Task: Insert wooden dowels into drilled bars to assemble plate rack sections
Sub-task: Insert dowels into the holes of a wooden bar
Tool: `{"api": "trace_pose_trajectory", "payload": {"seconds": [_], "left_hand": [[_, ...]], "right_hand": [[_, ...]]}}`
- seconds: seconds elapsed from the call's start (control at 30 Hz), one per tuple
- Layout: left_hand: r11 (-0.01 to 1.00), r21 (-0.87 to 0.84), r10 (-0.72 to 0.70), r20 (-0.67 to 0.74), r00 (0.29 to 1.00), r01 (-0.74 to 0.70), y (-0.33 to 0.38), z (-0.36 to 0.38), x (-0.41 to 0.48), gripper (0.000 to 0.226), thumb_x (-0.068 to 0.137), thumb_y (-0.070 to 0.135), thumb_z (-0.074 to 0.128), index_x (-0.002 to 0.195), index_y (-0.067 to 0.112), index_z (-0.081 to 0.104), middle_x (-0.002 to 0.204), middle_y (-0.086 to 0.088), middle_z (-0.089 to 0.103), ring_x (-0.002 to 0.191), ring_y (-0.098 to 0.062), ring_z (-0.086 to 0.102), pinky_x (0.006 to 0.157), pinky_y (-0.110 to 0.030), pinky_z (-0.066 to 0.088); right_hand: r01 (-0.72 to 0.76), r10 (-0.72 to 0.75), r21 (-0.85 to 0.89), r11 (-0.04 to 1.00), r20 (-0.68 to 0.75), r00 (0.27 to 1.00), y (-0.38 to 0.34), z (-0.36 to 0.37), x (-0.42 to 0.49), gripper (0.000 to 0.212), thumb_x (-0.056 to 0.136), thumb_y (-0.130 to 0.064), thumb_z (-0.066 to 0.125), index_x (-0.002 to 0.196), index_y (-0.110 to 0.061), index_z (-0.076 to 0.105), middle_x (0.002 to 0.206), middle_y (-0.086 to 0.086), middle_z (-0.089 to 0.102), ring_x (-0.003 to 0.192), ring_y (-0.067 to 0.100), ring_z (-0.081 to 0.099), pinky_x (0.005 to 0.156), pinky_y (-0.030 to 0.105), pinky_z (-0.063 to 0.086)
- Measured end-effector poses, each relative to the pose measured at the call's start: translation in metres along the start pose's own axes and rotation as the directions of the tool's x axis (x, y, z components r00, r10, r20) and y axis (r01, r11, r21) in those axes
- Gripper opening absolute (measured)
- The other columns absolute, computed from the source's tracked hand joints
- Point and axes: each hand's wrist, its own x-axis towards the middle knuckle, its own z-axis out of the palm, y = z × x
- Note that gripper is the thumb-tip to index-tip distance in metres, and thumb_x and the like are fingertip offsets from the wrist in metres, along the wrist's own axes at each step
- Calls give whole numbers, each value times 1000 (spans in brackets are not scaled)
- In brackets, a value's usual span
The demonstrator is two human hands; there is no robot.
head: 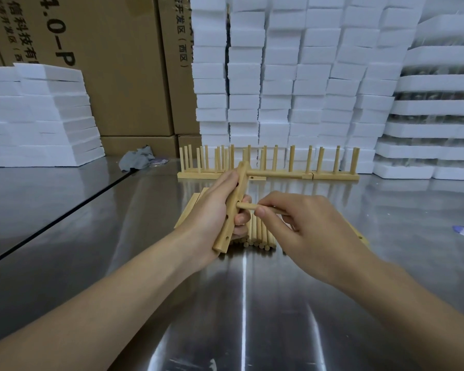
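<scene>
2 hands engaged. Left hand (212, 210) wraps bar (232, 211), long axis near-upright, tilted, above table (145, 263). Right hand (300, 226) pinches dowel (247, 206); dowel crosswise to bar, tip at middle hole, hand right of bar. Top dowel (273, 174) already seated. Judged: push leftward along dowel axis.

left hand (212, 210) grips drilled bar (232, 207); right hand (300, 226) pinches dowel (248, 206) at hole

Racks (335, 176) behind dowels (261, 234), which perhaps overlie bars (191, 208)
</scene>
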Motion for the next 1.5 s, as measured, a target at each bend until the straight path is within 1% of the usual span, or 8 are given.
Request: {"api": "trace_pose_trajectory", "payload": {"seconds": [0.27,0.47,0.87,1.07,1.17,1.27,1.4,1.5], "left_hand": [[1000,13,13,85,996,-14,-4,-4,1,27,112,51,47,131,35,55,78,-3,51,54,-12,42,48,-24,35],[993,-56,107,133,985,-101,-7,-4,15,52,100,55,55,150,45,49,75,-5,52,47,-13,43,42,-25,37],[990,47,121,174,977,-131,-4,1,3,40,104,57,49,144,57,49,81,0,54,52,-9,42,47,-23,36],[928,297,186,155,970,-226,-5,9,-7,31,114,51,38,144,55,41,88,-11,53,57,-13,40,53,-25,33],[905,373,194,62,979,-203,-11,11,-4,29,114,49,39,142,56,43,87,-9,56,57,-11,43,52,-23,37],[912,381,196,-72,978,-155,-16,10,-2,27,114,48,39,140,53,46,91,-3,52,53,-1,47,51,-18,42],[944,300,204,-210,956,-135,-11,11,-1,26,114,48,41,137,45,53,91,1,50,56,-5,47,51,-21,43],[940,302,232,-228,946,-158,-10,16,-3,22,113,49,42,131,51,55,85,5,58,64,-8,56,61,-26,50]], "right_hand": [[40,-40,-148,988,4,999,0,-4,2,35,105,-64,34,93,-44,60,74,-26,57,68,0,55,59,28,44],[-13,13,79,997,-3,1000,1,0,0,39,103,-62,40,82,-39,61,58,-9,62,54,10,62,57,39,52],[13,1,206,978,-68,998,1,7,-2,33,106,-48,54,76,-39,64,53,-16,55,48,9,55,48,21,39],[-609,264,689,394,549,793,6,-6,4,40,101,-47,62,74,-17,65,58,-4,19,49,14,16,42,22,20],[-533,315,530,660,449,836,3,-5,5,50,101,-58,55,70,-21,67,54,-3,29,48,15,26,46,23,27],[-184,183,-4,983,96,978,-2,6,-1,47,101,-65,38,81,-33,67,59,-13,53,57,6,51,56,28,41],[-24,17,-360,933,-21,1000,-10,12,-2,25,100,-54,41,106,-36,57,89,-17,52,85,9,49,80,34,39],[-1,-20,-441,897,-43,999,-16,18,1,20,93,-44,55,91,-27,44,81,-11,47,75,16,42,73,36,38]]}}
